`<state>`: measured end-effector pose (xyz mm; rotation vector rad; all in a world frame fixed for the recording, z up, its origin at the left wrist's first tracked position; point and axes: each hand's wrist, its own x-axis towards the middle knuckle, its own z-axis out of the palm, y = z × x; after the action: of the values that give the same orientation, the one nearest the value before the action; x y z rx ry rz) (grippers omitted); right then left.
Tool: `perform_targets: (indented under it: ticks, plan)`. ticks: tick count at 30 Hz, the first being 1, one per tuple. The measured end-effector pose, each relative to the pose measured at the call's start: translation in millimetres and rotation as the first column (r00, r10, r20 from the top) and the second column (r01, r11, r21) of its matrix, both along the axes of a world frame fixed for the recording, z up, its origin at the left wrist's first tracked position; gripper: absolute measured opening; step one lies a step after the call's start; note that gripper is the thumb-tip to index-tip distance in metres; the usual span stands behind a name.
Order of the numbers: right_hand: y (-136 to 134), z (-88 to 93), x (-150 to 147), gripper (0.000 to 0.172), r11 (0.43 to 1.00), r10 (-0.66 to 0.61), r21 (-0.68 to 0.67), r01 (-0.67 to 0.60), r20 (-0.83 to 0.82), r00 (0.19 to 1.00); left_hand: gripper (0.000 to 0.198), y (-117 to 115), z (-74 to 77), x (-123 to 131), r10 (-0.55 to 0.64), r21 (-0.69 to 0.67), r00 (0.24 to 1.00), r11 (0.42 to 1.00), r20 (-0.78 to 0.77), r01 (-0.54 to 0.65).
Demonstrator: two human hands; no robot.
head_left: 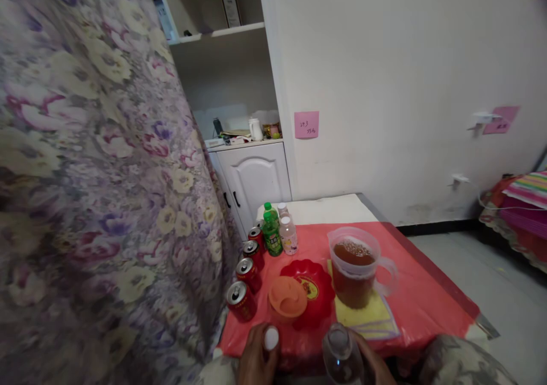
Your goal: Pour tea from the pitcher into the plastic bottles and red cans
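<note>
Near the table's front edge, my left hand (257,355) is closed, pinching a small white bottle cap (271,338) between thumb and fingers. My right hand (371,357) grips a clear plastic bottle (341,353) from its right side; the neck shows no cap and the base is cut off by the frame. Ahead of my hands, an orange lidded bowl (288,298) sits by a red scalloped plate (321,291), partly covering it. Behind the bottle, a clear handled pitcher (356,274) of brown, foamy liquid stands on a folded yellow cloth (371,323).
Several red drink cans (241,301) line the table's left edge. Behind them stand green bottles (272,237) and clear bottles with white caps (288,238). A floral curtain (115,174) hangs close on the left. The red tablecloth (412,282) extends to the right.
</note>
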<state>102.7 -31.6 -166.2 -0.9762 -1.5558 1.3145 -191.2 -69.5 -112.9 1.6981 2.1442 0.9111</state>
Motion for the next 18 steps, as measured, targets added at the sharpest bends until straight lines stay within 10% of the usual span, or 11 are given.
perform_targets:
  ticks: [10,18]
  plan:
    - [7,22.7,-13,0.084,0.997,0.041,0.063,-0.043,0.04,0.998,0.052,-9,79.8,60,-0.336,0.139,0.92,0.939,0.199,0.313]
    - [11,13.8,-14,0.081,0.992,0.04,0.115,-0.042,0.023,0.999,0.043,3,98.5,75,-0.474,0.305,0.793,0.875,0.382,0.376]
